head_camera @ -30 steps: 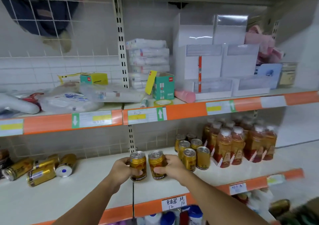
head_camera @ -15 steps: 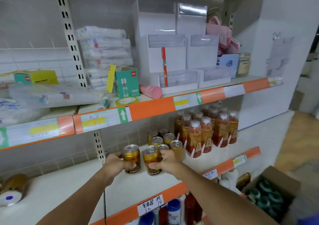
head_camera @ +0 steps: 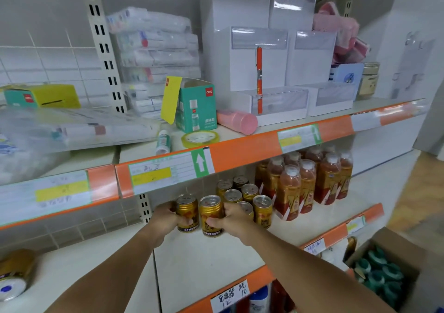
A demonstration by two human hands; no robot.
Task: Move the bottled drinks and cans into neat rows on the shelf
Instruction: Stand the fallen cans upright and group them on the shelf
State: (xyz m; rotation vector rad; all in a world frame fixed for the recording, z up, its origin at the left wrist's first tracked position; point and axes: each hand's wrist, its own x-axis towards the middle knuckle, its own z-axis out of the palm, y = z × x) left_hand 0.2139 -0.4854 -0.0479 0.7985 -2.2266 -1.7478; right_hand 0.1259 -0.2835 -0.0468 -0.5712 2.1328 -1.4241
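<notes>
On the white middle shelf (head_camera: 206, 262), my left hand (head_camera: 165, 219) grips an upright gold can (head_camera: 187, 210). Right beside it, my right hand (head_camera: 234, 221) holds a second gold can (head_camera: 211, 213). The two cans stand close together, just left of a group of several upright gold cans (head_camera: 249, 197). Behind and right of those stands a block of several orange-red drink bottles (head_camera: 310, 183) with white caps. One gold can (head_camera: 14, 274) lies on its side at the shelf's far left edge.
The upper shelf (head_camera: 242, 149) hangs low over the cans and holds a teal box (head_camera: 197, 103), a tape roll (head_camera: 200, 138), a pink cup on its side (head_camera: 237, 121) and white display boxes (head_camera: 269, 72). An open cardboard box of green-capped bottles (head_camera: 379, 276) sits low right.
Both hands have carried the two cans to the right, up to the standing can group. My view has swung right, so the lying cans at left have mostly left the frame.
</notes>
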